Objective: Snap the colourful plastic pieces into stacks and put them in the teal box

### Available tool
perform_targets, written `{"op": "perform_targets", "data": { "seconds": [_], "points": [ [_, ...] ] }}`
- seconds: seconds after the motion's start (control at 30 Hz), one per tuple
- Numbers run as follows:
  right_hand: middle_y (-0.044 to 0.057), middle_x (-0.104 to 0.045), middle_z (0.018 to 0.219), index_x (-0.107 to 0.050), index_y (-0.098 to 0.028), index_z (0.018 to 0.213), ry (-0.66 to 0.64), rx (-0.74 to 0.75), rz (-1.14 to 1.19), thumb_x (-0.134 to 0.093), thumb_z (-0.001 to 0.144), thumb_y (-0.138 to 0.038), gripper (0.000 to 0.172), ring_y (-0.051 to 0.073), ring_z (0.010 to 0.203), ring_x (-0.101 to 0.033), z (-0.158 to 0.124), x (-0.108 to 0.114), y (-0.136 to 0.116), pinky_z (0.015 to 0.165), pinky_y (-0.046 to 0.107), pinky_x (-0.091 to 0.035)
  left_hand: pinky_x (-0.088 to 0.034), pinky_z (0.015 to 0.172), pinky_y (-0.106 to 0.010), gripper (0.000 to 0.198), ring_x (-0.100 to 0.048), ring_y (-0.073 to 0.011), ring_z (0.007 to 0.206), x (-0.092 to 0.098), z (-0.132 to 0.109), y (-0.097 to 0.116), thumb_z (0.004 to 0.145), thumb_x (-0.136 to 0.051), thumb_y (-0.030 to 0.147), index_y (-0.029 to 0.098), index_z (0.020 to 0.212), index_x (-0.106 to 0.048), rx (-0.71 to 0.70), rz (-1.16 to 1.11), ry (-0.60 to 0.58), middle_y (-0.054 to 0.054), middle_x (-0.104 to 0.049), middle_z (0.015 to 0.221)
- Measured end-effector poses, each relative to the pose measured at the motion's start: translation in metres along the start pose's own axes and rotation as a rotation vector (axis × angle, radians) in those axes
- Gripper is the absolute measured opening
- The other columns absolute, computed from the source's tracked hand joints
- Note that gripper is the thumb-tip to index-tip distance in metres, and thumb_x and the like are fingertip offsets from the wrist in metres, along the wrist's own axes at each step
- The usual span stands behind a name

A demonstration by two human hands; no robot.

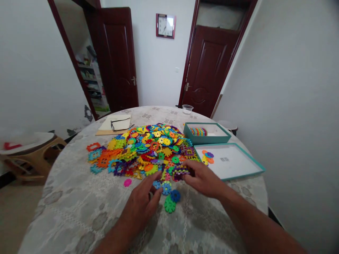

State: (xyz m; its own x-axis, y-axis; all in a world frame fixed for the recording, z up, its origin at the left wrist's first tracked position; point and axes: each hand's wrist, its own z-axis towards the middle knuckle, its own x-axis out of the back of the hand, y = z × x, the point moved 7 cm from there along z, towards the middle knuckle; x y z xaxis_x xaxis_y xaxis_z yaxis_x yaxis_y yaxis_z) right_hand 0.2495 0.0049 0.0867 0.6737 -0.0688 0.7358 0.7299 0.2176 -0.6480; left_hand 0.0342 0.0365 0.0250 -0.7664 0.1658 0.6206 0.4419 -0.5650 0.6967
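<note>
Purple pieces [179, 173] sit gripped in the right hand [202, 178]; the left hand [143, 197], fingers parted, perhaps touches blue discs [166, 191].

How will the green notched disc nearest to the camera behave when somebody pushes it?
The green disc looks like thin plastic, so it is probably stiff and light. It lies flat on the tablecloth, so it would likely slide rather than roll. The dark blue disc at its edge might shift too.

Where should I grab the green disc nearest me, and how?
Probably pinch the green disc by its notched near rim, coming from your side: it lies roughly flat with that edge uncovered, while the dark blue disc crowds its far right.
</note>
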Motion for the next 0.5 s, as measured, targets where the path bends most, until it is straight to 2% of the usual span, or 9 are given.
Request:
{"op": "perform_targets", "data": {
  "seconds": [0.1, 0.2, 0.3, 0.4, 0.5],
  "points": [
    [-0.001, -0.068, 0.075, -0.067, -0.021, 0.098, 0.078, -0.11, -0.011, -0.06, 0.089, -0.024, 0.012, 0.015, 0.065, -0.06, 0.024, 0.055, 0.04, 0.058, 0.023, -0.042, -0.063, 0.08, -0.031, 0.038, -0.073, -0.0168, 0.078, 0.006, 0.001, 0.003, 0.099, -0.058, 0.035, 0.024, 0.135, -0.066, -0.029, 0.048, 0.04, -0.008, -0.078, 0.113],
    [0.001, -0.072, 0.072, -0.068, -0.019, 0.108, 0.24, -0.322, -0.034, -0.062, 0.09, -0.025, 0.02, 0.015, 0.061, -0.065, 0.062, 0.117, 0.106, 0.054, 0.022, -0.048, -0.064, 0.08, -0.027, 0.035, -0.076, -0.0174, 0.084, 0.005, 0.0, 0.006, 0.101, -0.057, 0.038, 0.027, 0.132, -0.068, -0.091, 0.091, 0.056, -0.007, -0.078, 0.116],
    [0.006, -0.077, 0.083, -0.068, -0.015, 0.108, 0.419, -0.543, -0.119, -0.066, 0.088, -0.021, 0.021, 0.015, 0.07, -0.071, 0.097, 0.172, 0.172, 0.055, 0.018, -0.051, -0.063, 0.088, -0.025, 0.032, -0.077, -0.0187, 0.099, 0.002, -0.004, 0.007, 0.102, -0.057, 0.041, 0.028, 0.127, -0.07, -0.165, 0.154, 0.081, -0.005, -0.078, 0.12],
    [0.01, -0.076, 0.078, -0.07, -0.008, 0.102, 0.456, -0.654, -0.177, -0.068, 0.088, -0.019, 0.017, 0.016, 0.065, -0.071, 0.121, 0.2, 0.218, 0.055, 0.02, -0.052, -0.062, 0.094, -0.023, 0.03, -0.077, -0.0183, 0.105, -0.003, -0.006, 0.003, 0.101, -0.056, 0.042, 0.031, 0.126, -0.071, -0.215, 0.2, 0.074, -0.002, -0.079, 0.12],
    [0.017, -0.073, 0.072, -0.072, -0.001, 0.091, 0.445, -0.733, -0.251, -0.073, 0.09, -0.023, 0.021, 0.019, 0.065, -0.071, 0.133, 0.208, 0.248, 0.059, 0.025, -0.054, -0.064, 0.09, -0.024, 0.03, -0.078, -0.0197, 0.101, -0.007, -0.004, -0.007, 0.1, -0.055, 0.042, 0.038, 0.126, -0.071, -0.199, 0.215, 0.042, 0.0, -0.08, 0.117]
  ]
}}
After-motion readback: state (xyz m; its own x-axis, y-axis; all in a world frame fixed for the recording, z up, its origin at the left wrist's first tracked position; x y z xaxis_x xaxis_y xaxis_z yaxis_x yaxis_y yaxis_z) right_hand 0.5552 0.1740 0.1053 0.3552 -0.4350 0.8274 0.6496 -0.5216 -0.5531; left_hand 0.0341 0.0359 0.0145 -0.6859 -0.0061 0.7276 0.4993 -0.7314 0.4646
